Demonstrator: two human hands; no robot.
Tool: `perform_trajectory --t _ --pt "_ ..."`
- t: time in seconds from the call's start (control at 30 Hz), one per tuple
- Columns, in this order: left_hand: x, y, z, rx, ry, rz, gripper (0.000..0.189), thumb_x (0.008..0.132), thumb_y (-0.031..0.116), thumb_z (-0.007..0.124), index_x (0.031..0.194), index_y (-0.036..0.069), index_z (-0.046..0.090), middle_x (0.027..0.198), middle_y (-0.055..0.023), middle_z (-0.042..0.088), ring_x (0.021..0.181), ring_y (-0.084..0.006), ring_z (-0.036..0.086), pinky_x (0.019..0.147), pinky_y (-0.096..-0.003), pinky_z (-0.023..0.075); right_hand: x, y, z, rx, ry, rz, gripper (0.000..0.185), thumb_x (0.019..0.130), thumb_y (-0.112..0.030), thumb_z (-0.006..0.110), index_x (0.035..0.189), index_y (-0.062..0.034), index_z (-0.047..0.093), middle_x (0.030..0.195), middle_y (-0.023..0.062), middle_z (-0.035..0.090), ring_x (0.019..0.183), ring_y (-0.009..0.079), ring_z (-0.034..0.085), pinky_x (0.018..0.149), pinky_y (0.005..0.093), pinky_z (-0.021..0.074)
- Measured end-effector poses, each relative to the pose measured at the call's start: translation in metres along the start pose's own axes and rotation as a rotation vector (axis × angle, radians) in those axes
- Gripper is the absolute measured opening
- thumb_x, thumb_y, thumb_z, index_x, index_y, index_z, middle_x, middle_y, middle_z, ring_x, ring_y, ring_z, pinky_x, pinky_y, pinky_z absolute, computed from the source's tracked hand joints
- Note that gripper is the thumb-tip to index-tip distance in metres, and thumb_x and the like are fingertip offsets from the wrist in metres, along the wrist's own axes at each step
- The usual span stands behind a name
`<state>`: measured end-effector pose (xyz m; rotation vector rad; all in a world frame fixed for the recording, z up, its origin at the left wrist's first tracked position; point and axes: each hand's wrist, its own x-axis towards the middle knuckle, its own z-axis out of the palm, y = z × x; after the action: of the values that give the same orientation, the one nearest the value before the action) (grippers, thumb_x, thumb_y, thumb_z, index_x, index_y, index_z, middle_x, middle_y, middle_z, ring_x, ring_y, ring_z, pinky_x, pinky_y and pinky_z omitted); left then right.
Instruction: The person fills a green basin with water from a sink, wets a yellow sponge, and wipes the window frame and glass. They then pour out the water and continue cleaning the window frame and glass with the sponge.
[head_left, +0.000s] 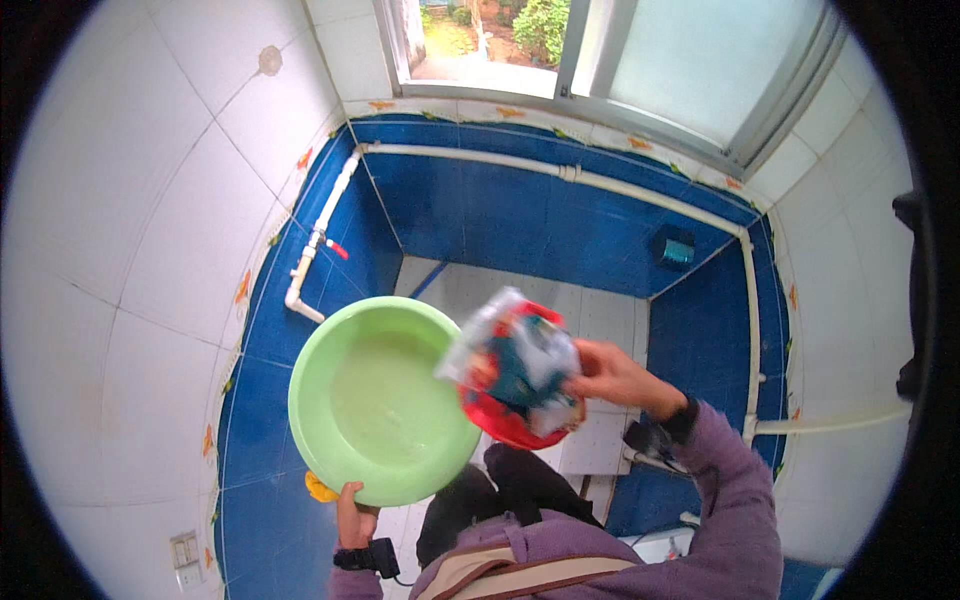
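Observation:
My left hand (355, 517) grips the near rim of a light green plastic basin (319, 409), its thumb over the edge. The basin is tilted so that its inside faces me. Its bottom looks wet or cloudy, and I cannot tell how much liquid it holds. Behind the rim, beside my left fingers, a piece of something yellow (321, 487) shows. My right hand (619, 379) pinches the right side of a crumpled plastic bag (517, 367), red, white and dark green with print. The bag is blurred and hangs beside the basin's right rim, partly in front of it.
White pipes (480, 156) run along the blue-tiled walls, with a red-handled valve (336, 249) at the left. A paper holder (675, 249) is mounted on the far wall. The window (487, 45) is partly open. White tiles cover the floor (611, 322); a white fixture (660, 546) stands lower right.

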<state>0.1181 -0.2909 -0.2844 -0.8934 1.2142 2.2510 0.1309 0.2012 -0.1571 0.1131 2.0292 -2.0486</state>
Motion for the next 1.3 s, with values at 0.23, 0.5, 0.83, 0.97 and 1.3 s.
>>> perform_trajectory --t 0.23,0.5,0.83,0.97,1.3 --pt "0.012 0.029 0.065 0.029 -0.090 0.004 0.055 0.087 0.008 0.059 0.140 0.003 0.045 0.133 -0.0096 0.056 0.122 -0.0279 0.056 0.105 -0.0476 0.0468 0.270 -0.189 -0.139 0.487 0.212 -0.464 0.054 0.098 -0.037 0.059 0.136 -0.0019 0.044 0.129 0.0142 0.053 0.115 0.0257 0.056 0.095 0.0348 0.0518" --pt "0.074 0.058 0.109 0.145 -0.099 -0.071 0.049 0.087 0.011 0.064 0.132 0.000 0.049 0.124 -0.0101 0.060 0.114 -0.0257 0.059 0.100 -0.0437 0.0497 0.238 -0.083 -0.088 -0.888 0.302 -0.362 0.085 0.087 -0.041 0.076 0.153 -0.0069 0.036 0.150 0.0235 0.044 0.134 0.0346 0.049 0.106 0.0433 0.0463" --pt "0.136 0.093 0.164 0.362 -0.269 -0.175 0.051 0.090 0.013 0.065 0.135 -0.002 0.046 0.124 -0.0121 0.059 0.113 -0.0282 0.061 0.099 -0.0447 0.0512 0.109 0.057 0.056 0.729 0.502 0.374 0.069 0.092 -0.028 0.072 0.143 0.0030 0.037 0.123 0.0208 0.059 0.107 0.0317 0.064 0.086 0.0462 0.0576" --pt "0.140 0.118 0.187 0.419 -0.357 -0.287 0.056 0.094 0.021 0.064 0.142 0.003 0.043 0.133 -0.0124 0.056 0.120 -0.0279 0.058 0.103 -0.0465 0.0484 0.101 0.060 0.066 0.615 0.618 0.319 0.055 0.086 -0.004 0.059 0.137 0.0072 0.042 0.120 0.0187 0.059 0.104 0.0300 0.064 0.084 0.0418 0.0574" --pt "0.161 0.157 0.212 0.370 -0.480 -0.227 0.072 0.097 0.063 0.051 0.148 0.014 0.038 0.143 -0.0101 0.051 0.130 -0.0276 0.051 0.102 -0.0506 0.0473 0.072 0.029 0.100 0.805 0.758 0.268 0.056 0.086 -0.005 0.057 0.137 0.0094 0.040 0.120 0.0214 0.059 0.101 0.0340 0.067 0.078 0.0472 0.0621"
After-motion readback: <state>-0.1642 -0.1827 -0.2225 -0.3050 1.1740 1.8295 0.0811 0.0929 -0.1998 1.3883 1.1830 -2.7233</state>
